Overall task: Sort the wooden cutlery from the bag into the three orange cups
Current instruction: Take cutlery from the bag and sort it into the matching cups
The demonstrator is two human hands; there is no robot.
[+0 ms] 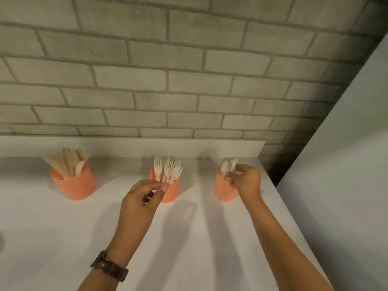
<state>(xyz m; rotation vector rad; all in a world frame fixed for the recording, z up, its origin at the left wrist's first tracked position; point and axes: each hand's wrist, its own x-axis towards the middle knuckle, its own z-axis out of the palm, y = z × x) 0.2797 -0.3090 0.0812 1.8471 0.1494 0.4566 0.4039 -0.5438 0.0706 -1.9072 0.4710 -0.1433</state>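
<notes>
The left hand (142, 198) reaches forward over the table (210, 238) to the mid cup (171, 193), back of the hand up, wrist bent slightly. Its fingers are curled, and the thumb and forefinger tips come close together right at the stems of the forks (168, 168); whether they pinch a stem cannot be told. The hand covers the near left side of that cup. A watch (109, 266) with a dark strap sits on the left wrist. The right hand (245, 181) stretches farther out, forearm running diagonally from the lower right, and sits at the rim of the right cup (221, 191). Its fingers are bent and clamped round the handles of the spoons (228, 165), whose bowls stick up above the knuckles; the hand hides the cup's right side. The left cup (73, 184) stands well apart from both hands and holds knives (67, 164), fanned out and leaning. The forks stand tines up in the mid cup. All three cups stand in a row near the back of the table, just before a low ledge (147, 147), with a brick wall (168, 80) behind it. A plain panel (346, 143) rises along the table's right edge.
</notes>
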